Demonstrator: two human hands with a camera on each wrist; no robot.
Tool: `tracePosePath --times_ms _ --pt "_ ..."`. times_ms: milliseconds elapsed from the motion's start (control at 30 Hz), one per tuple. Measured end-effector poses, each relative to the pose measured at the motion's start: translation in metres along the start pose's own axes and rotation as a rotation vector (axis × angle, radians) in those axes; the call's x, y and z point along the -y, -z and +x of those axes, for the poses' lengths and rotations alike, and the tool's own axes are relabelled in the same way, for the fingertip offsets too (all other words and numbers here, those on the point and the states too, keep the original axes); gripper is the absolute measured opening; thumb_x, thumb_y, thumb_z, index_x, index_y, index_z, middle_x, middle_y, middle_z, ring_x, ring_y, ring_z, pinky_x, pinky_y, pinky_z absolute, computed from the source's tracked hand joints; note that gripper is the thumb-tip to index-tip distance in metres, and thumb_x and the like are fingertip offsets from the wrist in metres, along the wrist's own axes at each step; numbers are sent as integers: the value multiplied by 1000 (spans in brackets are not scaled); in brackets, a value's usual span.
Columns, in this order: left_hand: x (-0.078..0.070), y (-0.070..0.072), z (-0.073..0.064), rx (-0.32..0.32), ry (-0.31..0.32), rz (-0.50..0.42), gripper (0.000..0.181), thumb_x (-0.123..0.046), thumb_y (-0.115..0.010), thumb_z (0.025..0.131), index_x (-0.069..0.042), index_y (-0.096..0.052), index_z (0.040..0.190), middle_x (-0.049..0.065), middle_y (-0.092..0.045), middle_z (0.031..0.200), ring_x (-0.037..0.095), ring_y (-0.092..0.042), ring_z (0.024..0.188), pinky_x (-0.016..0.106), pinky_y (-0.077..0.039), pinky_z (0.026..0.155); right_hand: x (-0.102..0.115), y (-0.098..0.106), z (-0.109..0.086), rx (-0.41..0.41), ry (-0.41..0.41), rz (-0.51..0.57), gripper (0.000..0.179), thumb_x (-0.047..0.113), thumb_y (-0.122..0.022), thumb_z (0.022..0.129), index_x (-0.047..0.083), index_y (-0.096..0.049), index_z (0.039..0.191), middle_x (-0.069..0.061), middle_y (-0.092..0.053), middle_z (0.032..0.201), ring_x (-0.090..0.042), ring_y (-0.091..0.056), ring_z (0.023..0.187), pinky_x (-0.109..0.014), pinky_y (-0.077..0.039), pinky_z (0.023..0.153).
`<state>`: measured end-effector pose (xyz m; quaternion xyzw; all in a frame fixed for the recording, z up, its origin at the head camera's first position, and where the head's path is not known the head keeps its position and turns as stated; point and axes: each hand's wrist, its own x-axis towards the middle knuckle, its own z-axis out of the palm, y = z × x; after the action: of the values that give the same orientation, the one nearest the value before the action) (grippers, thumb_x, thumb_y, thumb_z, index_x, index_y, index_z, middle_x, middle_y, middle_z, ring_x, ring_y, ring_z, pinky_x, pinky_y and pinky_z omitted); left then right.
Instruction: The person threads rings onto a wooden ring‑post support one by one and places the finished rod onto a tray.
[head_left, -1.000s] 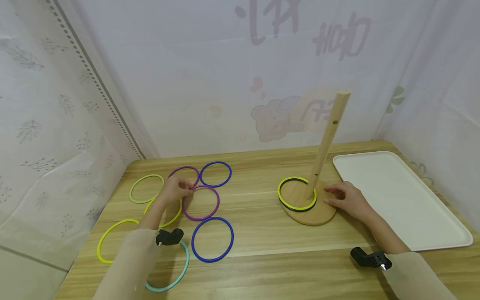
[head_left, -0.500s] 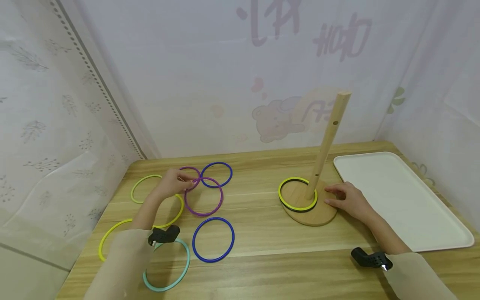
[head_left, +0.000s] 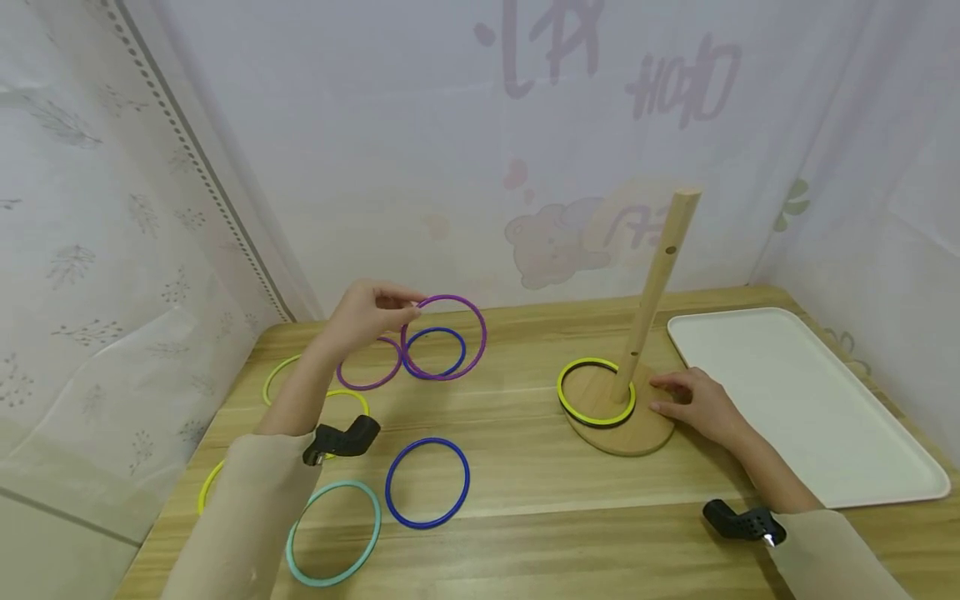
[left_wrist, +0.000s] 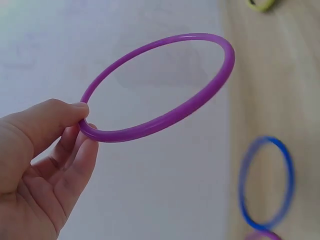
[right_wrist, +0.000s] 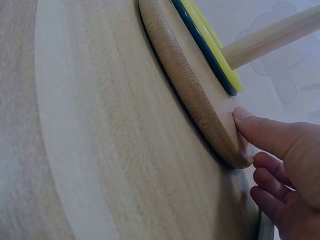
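In the head view my left hand (head_left: pixel 367 315) pinches a purple ring (head_left: pixel 485 333) between thumb and fingers, raised above the table's back left. The left wrist view shows this purple ring (left_wrist: pixel 165 120) tilted, its near edge at the thumb tip. My right hand (head_left: pixel 697 404) grips the right edge of a ring stand's round wooden base (head_left: pixel 637 435); in the right wrist view the thumb lies on top and the other fingers curl at the rim. A wooden post (head_left: pixel 660 275) rises from the base. Around its foot lie a yellow ring (right_wrist: pixel 207 30) and a dark ring (right_wrist: pixel 207 52).
Left of the stand, several rings lie on the wooden table (head_left: pixel 525 533): another purple ring (head_left: pixel 371 388), a near blue ring (head_left: pixel 468 483), a far blue ring (head_left: pixel 464 352), a teal ring (head_left: pixel 378 527) and yellow ones partly behind my left arm. A white tray (head_left: pixel 802 400) lies at right.
My left hand has lifted the nearer purple ring off the table and carried it up and to the right, over the far blue ring. The right hand stays on the base.
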<state>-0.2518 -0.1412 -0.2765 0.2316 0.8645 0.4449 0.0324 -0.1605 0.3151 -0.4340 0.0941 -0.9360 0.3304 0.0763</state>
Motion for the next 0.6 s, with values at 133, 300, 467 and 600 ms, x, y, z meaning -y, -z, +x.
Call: tracePosePath --times_ms 133,300,467,600 --pt "-38 1 11 -13 -73 9 25 -14 -66 86 -2 -68 107 12 -63 82 20 -58 71 23 -46 58 1 -1 0 -6 7 -1 36 18 -74 78 -2 -66 107 -13 -58 95 -27 -52 87 -39 -42 73" --pt "-87 0 25 -26 -162 -30 23 -13 -68 84 -5 -70 105 9 -64 80 19 -61 68 26 -50 61 1 0 -1 -7 7 0 36 18 -74 78 -2 -65 107 -14 -58 96 -29 -52 89 -41 -42 75" --pt "-132 -7 39 -3 -249 -113 22 -10 -69 82 -5 -70 104 9 -65 78 21 -61 68 29 -52 67 1 0 -1 -10 9 -4 36 18 -74 78 -2 -65 107 -14 -57 95 -30 -52 89 -42 -42 75" --pt "-160 -16 50 21 -344 -193 22 -6 -68 82 -2 -70 104 12 -65 78 22 -60 67 32 -53 67 1 0 -1 -12 13 -2 36 18 -74 78 -2 -65 107 -14 -57 95 -30 -53 89 -43 -42 76"
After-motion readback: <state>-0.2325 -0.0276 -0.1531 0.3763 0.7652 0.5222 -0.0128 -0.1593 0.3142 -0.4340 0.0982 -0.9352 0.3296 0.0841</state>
